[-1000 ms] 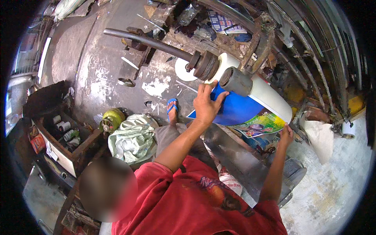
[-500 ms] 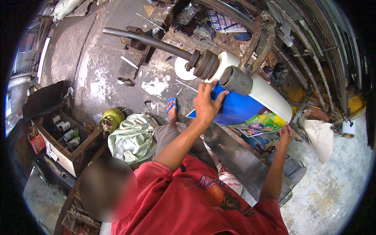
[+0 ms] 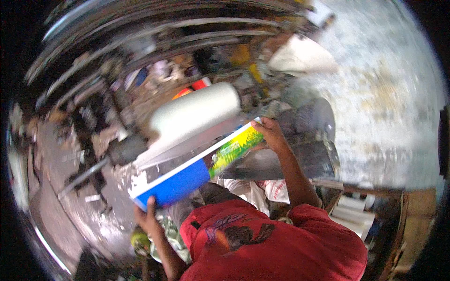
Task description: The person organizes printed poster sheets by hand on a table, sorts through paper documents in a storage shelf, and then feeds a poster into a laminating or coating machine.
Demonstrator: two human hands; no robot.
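A glossy printed sheet (image 3: 183,182), blue at the left and yellow-green at the right with a white upper border, stretches between my hands in front of my body. My left hand (image 3: 147,216) pinches its lower left end, thumb on the printed face. At the upper right corner, my right hand (image 3: 269,132) grips the sheet between thumb and fingers. Beyond it lies a large white roll (image 3: 197,112) with a loose white flap along its near side. A dark round collar (image 3: 125,150) and a metal shaft (image 3: 84,178) extend from the roll's left end. Motion blurs much of the scene.
A dark metal trough (image 3: 290,161) stands below my right arm. White sacks (image 3: 246,191) lie close to my legs, and a green gas cylinder (image 3: 139,241) is at lower left. Pale sheet material (image 3: 304,57) rests on the far floor. Long bars (image 3: 164,33) span the top.
The view has swung to the right. The printed sheet has come away from the roll toward my body. My left hand has shifted from beside the roll to the sheet's left end.
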